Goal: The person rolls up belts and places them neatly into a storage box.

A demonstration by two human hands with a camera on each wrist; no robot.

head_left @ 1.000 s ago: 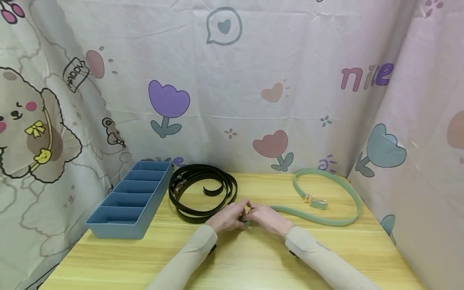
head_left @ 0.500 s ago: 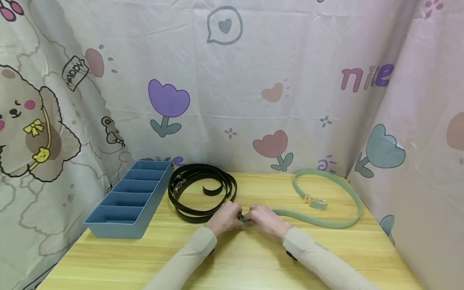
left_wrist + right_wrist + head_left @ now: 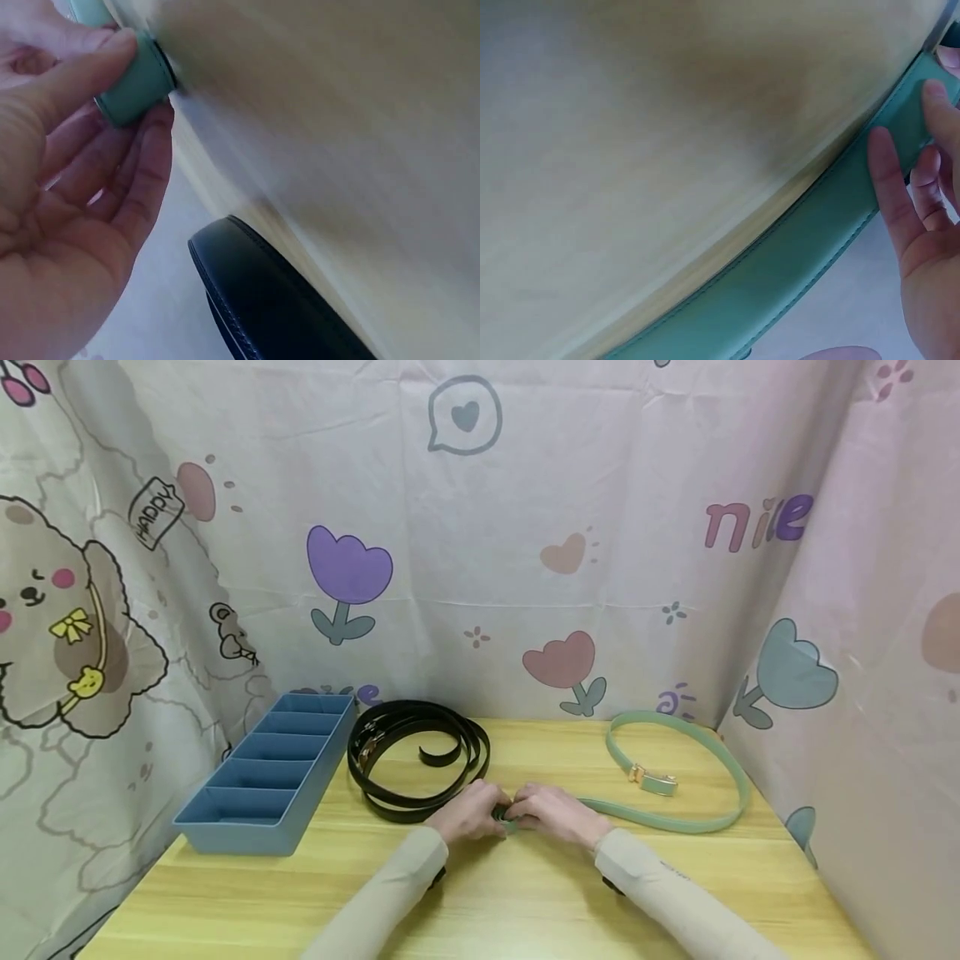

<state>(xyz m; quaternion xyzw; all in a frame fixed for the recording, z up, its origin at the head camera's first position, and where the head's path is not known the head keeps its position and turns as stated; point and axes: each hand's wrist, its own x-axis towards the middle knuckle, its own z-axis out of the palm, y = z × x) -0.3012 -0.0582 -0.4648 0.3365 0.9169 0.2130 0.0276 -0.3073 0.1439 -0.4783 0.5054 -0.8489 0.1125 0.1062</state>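
A light green belt [image 3: 660, 818] lies on the table, its strap running left to both hands. At its far end is a gold-coloured buckle [image 3: 637, 772]. The strap's other end is wound into a small tight roll [image 3: 139, 86], which my left hand [image 3: 467, 812] pinches between thumb and fingers. Close beside it, my right hand [image 3: 558, 816] holds the strap just past the roll. In the right wrist view, thumb and fingertips lie on the green strap [image 3: 780, 270]. From above, the fingers hide much of the roll.
Left of the hands lies a loose coil of black belt [image 3: 401, 815] with metal buckles, near the left fingers. A blue divided box [image 3: 300, 814] stands farther left on the wooden table [image 3: 525, 910]. A printed curtain [image 3: 465, 527] hangs behind and at both sides.
Both hands stay at the same spot while the fingers shift around the roll. The strap near my right hand has slid slightly toward the table's front. The black coil and box have stayed put.
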